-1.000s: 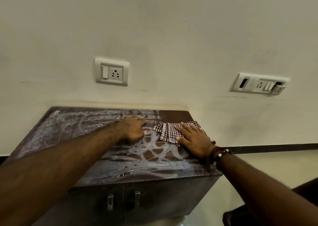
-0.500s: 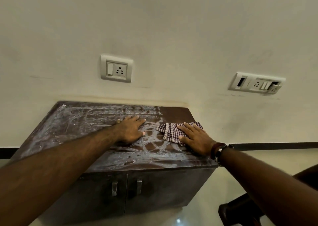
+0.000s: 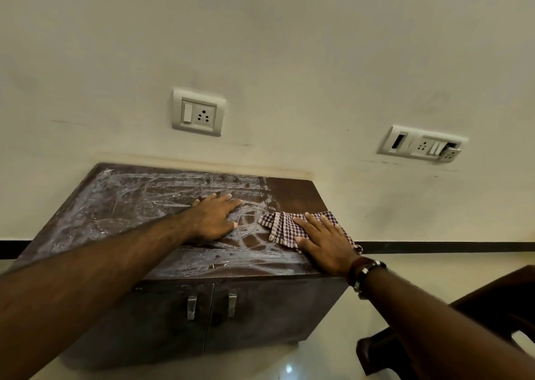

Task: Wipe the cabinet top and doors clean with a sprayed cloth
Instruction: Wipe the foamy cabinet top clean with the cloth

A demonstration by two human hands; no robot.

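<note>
Top-wiping step in hand. Checked cloth pressed flat near cabinet top's right edge by right hand, fingers straight. Left hand flat, braced mid-top. Next: cloth swept left across white smears; doors untouched, judged.

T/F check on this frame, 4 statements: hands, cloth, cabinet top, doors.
1. The right hand presses flat on the checked cloth. True.
2. The left hand grips a spray bottle. False: it rests flat on the cabinet top, holding nothing.
3. The whole top is wiped clean. False: white smears cover most of it; only the far right strip looks clear.
4. Both cabinet doors are closed. True.
</note>
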